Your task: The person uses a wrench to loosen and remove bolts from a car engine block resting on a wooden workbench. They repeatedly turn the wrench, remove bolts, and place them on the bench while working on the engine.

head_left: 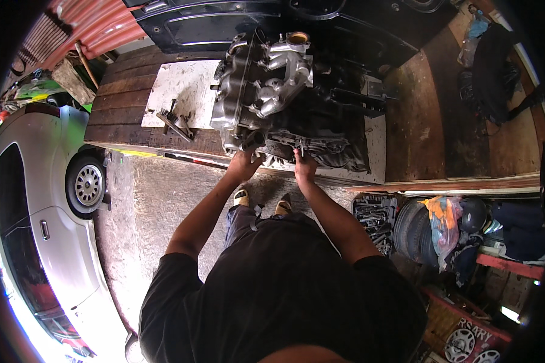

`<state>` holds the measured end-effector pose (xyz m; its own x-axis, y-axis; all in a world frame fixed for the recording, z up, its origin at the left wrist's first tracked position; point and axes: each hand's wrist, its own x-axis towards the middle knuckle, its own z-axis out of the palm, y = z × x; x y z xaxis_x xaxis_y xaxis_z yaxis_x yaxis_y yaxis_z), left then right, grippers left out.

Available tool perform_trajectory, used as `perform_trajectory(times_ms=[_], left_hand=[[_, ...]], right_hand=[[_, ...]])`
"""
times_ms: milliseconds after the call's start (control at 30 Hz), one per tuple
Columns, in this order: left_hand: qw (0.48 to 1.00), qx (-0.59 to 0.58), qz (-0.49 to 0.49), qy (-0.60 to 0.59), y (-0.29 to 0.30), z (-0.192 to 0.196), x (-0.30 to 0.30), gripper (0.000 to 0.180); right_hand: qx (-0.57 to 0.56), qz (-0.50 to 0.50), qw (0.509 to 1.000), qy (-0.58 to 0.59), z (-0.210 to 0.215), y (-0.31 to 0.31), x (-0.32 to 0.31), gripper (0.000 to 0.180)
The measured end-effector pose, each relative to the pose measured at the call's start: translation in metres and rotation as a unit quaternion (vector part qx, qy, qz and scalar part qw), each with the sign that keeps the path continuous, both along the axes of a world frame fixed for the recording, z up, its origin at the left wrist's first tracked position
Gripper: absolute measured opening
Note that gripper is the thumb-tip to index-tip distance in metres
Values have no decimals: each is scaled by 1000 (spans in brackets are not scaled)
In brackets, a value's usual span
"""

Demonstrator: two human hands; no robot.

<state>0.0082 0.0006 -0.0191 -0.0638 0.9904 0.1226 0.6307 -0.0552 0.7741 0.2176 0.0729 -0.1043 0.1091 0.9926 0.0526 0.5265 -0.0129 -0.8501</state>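
The car engine (284,103) sits on a pale board (184,91) laid over the wooden flatbed (418,121), close to the bed's near edge, with its silver intake manifold (281,72) facing up and the dark lower block to the person's right. The person stands on the concrete ground (157,199) directly before it, both arms extended. The left hand (243,164) is placed at the lower left corner of the engine, just under a short round pipe stub (252,140); its fingers appear curled against the casting, though whether they close on a part cannot be told from this view. The right hand (303,166) is pressed to the engine's near bottom edge, fingers pointing upward and set narrow together, resting on the metal rather than holding any tool. The step in hand appears to be work on, or a grip at, the engine's near lower face (no spanner or socket is visible in either hand). Any next move would call for a firm two-handed purchase and care for the bed edge. A loose metal bracket (175,121) lies well apart to the left; an open socket set (374,215) sits on the ground beside a tyre (415,227).
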Motion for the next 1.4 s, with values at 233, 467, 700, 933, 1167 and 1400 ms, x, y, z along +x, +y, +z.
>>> perform_trajectory(times_ms=[233,467,700,933,1167,1400], left_hand=[[1000,-5,4,-11,0,4,2,44],[999,-33,4,-12,1,1,3,45],[998,-57,22,-2,1,0,3,47],[997,-64,43,-5,-1,-10,1,49],[997,-39,58,11,-10,-12,0,45],[993,-46,106,13,-27,-14,-7,46]], right_hand=[[-22,-17,1000,9,5,1,-5,43],[-6,-11,1000,-24,1,-1,-2,39],[-24,19,999,35,7,-5,8,33],[-42,94,994,28,2,-2,39,33],[-2,150,988,33,13,-5,57,32],[-42,226,973,10,16,-3,50,35]])
